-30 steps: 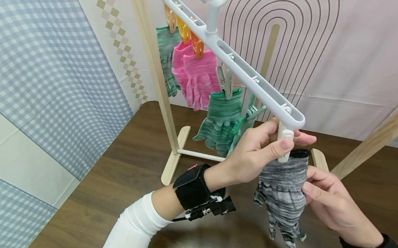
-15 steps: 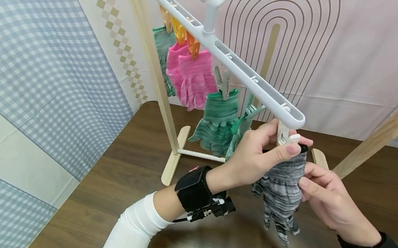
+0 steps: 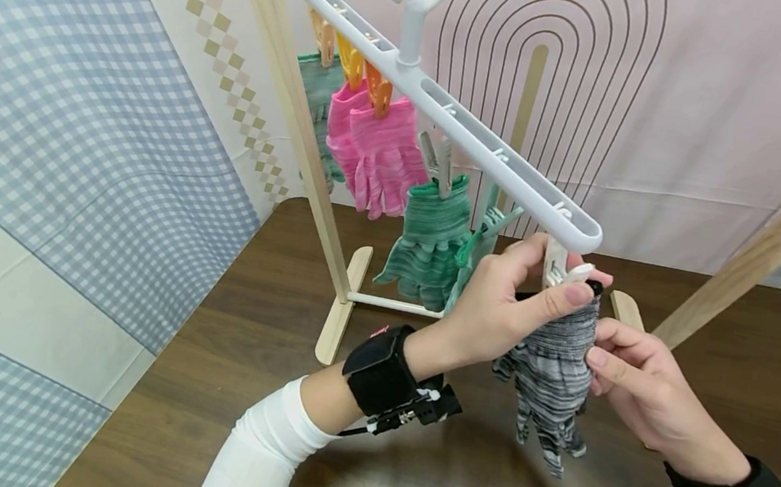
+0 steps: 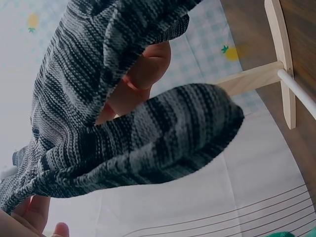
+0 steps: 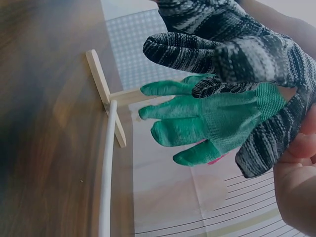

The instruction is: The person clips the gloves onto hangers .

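At the near end of a white hanger bar [image 3: 451,120], my left hand [image 3: 481,313] grips a white clothespin [image 3: 554,267], thumb over its lever. A black-and-grey striped knit glove [image 3: 557,356] hangs fingers down below that clothespin, its black cuff edge close by the left thumb. My right hand [image 3: 645,392] pinches the side of this glove between thumb and fingers. From the left wrist view, the knit glove [image 4: 74,108] covers much of the picture, with fingers showing behind it. Its striped fingers [image 5: 261,143] overlap a green glove [image 5: 222,118] in the right wrist view.
Farther along the bar hang a green glove [image 3: 432,237] in a grey clothespin, pink gloves [image 3: 381,144] in orange clothespins, and a darker green glove [image 3: 321,94]. A wooden rack [image 3: 303,117] frames the bar above the brown table [image 3: 222,394].
Over the second, the clothespin's lever has swung to the right, and the striped glove has moved slightly up and left with both hands. The last half second shows little movement.
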A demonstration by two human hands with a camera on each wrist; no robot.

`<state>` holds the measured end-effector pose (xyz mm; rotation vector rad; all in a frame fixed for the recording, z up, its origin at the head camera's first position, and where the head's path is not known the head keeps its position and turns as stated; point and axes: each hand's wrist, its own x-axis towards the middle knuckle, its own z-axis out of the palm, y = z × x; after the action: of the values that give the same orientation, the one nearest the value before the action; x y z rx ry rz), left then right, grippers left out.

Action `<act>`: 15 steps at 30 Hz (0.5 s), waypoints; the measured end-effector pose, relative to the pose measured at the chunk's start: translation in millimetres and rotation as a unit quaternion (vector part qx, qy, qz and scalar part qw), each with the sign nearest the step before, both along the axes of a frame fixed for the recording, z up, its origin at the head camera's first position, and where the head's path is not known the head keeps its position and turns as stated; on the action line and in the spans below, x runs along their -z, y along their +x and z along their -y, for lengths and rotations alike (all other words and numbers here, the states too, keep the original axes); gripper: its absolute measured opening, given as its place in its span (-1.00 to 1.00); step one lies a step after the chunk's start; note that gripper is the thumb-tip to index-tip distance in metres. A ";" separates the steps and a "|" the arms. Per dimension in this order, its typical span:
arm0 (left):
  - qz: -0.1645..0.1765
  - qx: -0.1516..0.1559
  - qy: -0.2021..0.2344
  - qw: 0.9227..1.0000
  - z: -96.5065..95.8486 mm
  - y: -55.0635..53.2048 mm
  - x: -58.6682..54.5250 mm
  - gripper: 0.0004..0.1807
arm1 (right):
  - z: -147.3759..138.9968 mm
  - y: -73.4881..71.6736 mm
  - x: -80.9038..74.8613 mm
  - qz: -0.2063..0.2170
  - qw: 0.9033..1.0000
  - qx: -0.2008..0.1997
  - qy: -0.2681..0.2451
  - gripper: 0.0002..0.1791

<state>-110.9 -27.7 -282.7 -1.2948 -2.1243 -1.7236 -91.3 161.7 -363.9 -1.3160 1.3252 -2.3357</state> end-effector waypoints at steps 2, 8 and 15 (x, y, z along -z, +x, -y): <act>0.006 0.009 0.004 1.000 0.1 -0.2 0.2 -0.83 | -0.3 -0.1 0.8 0.003 1.000 0.003 -0.001 -0.63; 0.000 0.011 0.007 1.000 1.2 -0.5 2.4 -0.76 | -3.2 -0.3 3.9 0.013 1.000 0.016 -0.003 -0.62; -0.024 -0.025 -0.015 0.999 3.1 -1.8 7.3 -0.67 | -8.5 -1.2 5.1 0.026 0.999 0.040 0.002 -0.59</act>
<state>-112.7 -30.8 -290.0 -1.2649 -2.1456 -1.6316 -92.5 170.2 -369.0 -1.2153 1.3911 -2.3999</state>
